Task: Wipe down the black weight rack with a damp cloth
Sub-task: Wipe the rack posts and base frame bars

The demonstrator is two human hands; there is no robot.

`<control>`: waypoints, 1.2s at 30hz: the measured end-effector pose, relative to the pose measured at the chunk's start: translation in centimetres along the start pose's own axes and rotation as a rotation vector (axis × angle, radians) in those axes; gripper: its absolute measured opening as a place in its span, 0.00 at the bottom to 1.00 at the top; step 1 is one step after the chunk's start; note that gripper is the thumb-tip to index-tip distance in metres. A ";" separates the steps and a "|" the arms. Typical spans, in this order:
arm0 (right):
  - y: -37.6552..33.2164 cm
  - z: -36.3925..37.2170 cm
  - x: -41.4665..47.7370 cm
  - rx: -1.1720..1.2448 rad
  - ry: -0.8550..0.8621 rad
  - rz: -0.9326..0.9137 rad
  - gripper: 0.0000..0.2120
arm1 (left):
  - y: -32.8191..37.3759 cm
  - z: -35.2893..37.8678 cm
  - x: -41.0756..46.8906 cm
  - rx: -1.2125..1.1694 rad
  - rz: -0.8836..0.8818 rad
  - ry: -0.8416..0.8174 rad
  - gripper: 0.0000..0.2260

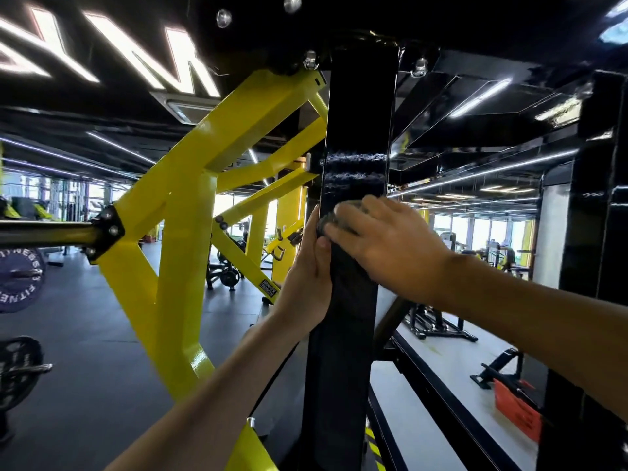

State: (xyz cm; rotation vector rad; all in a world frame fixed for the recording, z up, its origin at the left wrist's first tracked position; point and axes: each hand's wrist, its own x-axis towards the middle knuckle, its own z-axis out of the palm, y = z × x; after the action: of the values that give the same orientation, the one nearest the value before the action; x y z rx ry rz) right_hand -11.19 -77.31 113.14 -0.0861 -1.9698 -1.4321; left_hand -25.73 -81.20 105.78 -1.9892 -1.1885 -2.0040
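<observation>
1. The black rack post [356, 124] is standing upright in the centre of the frame, running from the dark beam at the top down to the bottom edge.
2. The cloth [328, 223], dark grey and bunched, is lying against the front face of the post near its left edge, just above the middle of the frame.
3. The right hand [384, 246] is reaching in from the lower right. Its fingers are lying fairly straight and close together over the cloth, pressing it against the post. The hand is blurred.
4. The left hand [307, 270] is gripping the post's left edge just beneath the cloth. Its fingers are curling round behind, out of sight, and the thumb is lying on the front face.
5. Pale wet streaks [353, 164] are showing across the glossy face of the post above both hands.
6. A yellow frame [183, 205] is slanting across the left half of the frame, behind the post.
7. A steel bar [44, 232] is running in from the left edge to a black bracket on the yellow frame, with a purple weight plate [17, 277] hanging below it.
</observation>
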 end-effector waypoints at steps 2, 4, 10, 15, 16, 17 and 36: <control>1.1 0.0 1.0 -0.010 0.071 0.149 0.17 | -0.3 0.0 -0.3 -0.002 -0.002 0.012 0.22; 0.6 0.2 1.5 0.011 0.098 0.312 0.18 | -0.7 0.0 -0.7 0.014 -0.035 0.008 0.23; 0.3 0.3 0.5 0.001 0.030 0.089 0.19 | -1.1 -0.1 -2.4 0.072 -0.123 -0.006 0.23; -1.7 0.4 -1.5 0.040 0.019 0.073 0.18 | -1.2 0.1 -2.6 0.014 -0.112 -0.007 0.24; -1.7 0.2 -1.9 0.043 -0.008 -0.009 0.18 | -1.3 0.1 -2.6 0.004 -0.112 -0.002 0.24; -1.1 0.0 -2.1 0.052 -0.019 -0.018 0.19 | -1.3 0.2 -2.7 0.001 -0.104 0.000 0.23; -2.5 0.1 -4.9 0.061 0.007 0.232 0.22 | -2.8 0.5 -6.0 -0.052 -0.194 -0.058 0.23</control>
State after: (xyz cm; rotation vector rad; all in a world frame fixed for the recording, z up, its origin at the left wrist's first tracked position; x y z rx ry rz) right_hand -8.63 -76.61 108.35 -0.2732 -1.9257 -1.2204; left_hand -25.97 -81.66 99.20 -2.0403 -1.4063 -2.0984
